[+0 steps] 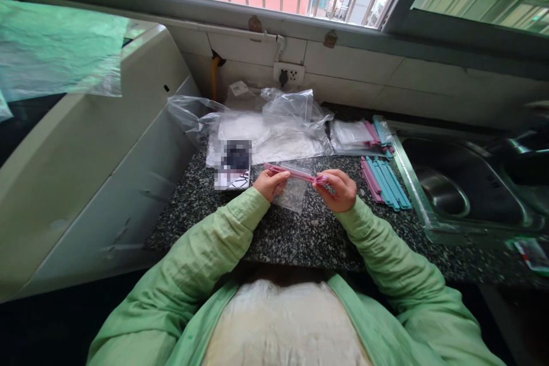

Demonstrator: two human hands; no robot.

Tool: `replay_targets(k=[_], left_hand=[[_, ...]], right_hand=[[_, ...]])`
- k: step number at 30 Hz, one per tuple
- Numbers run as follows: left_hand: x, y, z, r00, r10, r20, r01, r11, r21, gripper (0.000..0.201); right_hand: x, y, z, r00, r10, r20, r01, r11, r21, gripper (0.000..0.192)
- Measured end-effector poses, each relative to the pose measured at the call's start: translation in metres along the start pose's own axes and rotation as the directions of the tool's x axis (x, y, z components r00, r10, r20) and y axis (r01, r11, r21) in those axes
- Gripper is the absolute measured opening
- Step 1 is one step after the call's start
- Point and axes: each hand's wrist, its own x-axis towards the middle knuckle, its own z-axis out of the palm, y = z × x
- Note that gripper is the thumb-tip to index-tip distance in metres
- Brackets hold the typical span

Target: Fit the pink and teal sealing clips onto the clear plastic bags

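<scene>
From the head camera, the left hand (270, 184) pinched one end of a pink sealing clip (293, 172) and the right hand (338, 190) gripped the other, holding it level just above the speckled counter (300, 234). A small clear bag (294, 191) hung from the clip between them. Spare pink and teal clips (385, 182) lay near the sink (467, 194). The thin plastic looked slippery; an uneven squeeze could have let the bag slide out.

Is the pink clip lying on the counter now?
No, the left hand and right hand hold the pink clip above the counter.
</scene>
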Motion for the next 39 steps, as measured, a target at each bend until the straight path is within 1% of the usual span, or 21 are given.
replay_targets(k=[4,9,14,19,22,25,30,36,39], left_hand=[[0.000,-0.001,0.000,1.000,0.017,-0.006,-0.017,1.000,0.009,0.039],[0.000,-0.003,0.000,0.999,0.049,-0.019,-0.048,0.998,0.032,0.043],[0.004,-0.009,-0.004,0.996,0.090,-0.019,-0.088,0.992,0.090,0.042],[0.007,-0.012,-0.007,0.993,0.115,-0.016,-0.112,0.984,0.140,0.040],[0.007,-0.011,-0.007,0.991,0.130,-0.020,-0.125,0.979,0.162,0.038],[0.006,-0.010,-0.006,0.992,0.125,-0.030,-0.118,0.977,0.178,0.037],[0.004,-0.009,-0.004,0.994,0.104,-0.025,-0.098,0.980,0.175,0.037],[0.004,-0.009,-0.004,0.994,0.107,-0.006,-0.104,0.980,0.168,0.042],[0.005,-0.010,-0.004,0.994,0.108,-0.002,-0.106,0.980,0.169,0.044]], right_hand=[[0.000,-0.001,0.000,0.999,0.019,0.039,-0.018,0.999,-0.029,0.014],[0.000,-0.002,0.000,0.999,0.000,0.046,0.002,0.999,-0.040,0.014],[-0.001,-0.001,0.002,0.998,-0.029,0.057,0.030,0.999,-0.021,0.016],[-0.002,0.000,0.005,0.995,-0.002,0.103,0.002,1.000,-0.003,0.015],[-0.003,0.000,0.005,0.994,-0.008,0.107,0.008,1.000,-0.003,0.016],[-0.002,0.000,0.006,0.994,-0.019,0.110,0.021,1.000,-0.016,0.016],[0.000,-0.001,0.007,0.989,-0.003,0.145,0.011,0.998,-0.059,0.015],[0.001,-0.002,0.007,0.985,-0.024,0.168,0.036,0.997,-0.065,0.016],[0.000,-0.002,0.008,0.983,-0.015,0.184,0.028,0.997,-0.068,0.017]])
